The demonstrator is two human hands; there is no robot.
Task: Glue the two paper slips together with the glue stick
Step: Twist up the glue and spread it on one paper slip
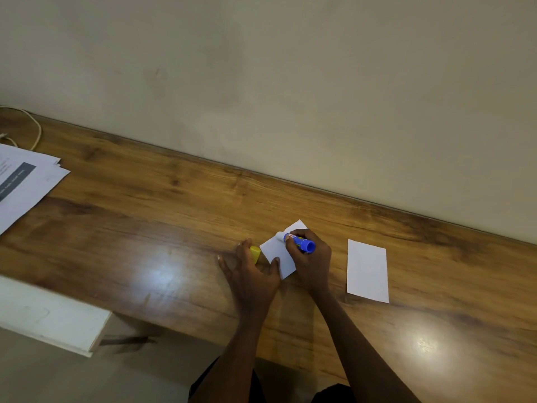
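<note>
A person works at a wooden counter (145,216) that runs along a plain beige wall (290,82). The right hand (312,258) has its grip clenched around a blue glue stick (300,242). The stick is tilted, its white tip down and to the left on a white paper slip (276,251) and its blue base raised toward the right. This slip lies at an angle on the counter, one corner pointing toward the wall, and the right hand covers part of it.

The left hand (251,274) lies flat on the counter just left of the slip, fingers spread and its grip released, holding nothing. Its thumb (274,264) presses on the slip's near left edge. A yellow cap (255,253) lies on the counter between the left hand's fingers and the slip, touching or nearly touching the hand.

The second paper slip (367,270) lies flat on the counter to the right, apart from the first slip and from both hands, untouched.

At the far left of the counter lies a loose stack of printed sheets (26,184), and behind it a pale cable (35,126) curls near the wall. A white board (52,315) juts out below the counter's near edge at the left.
</note>
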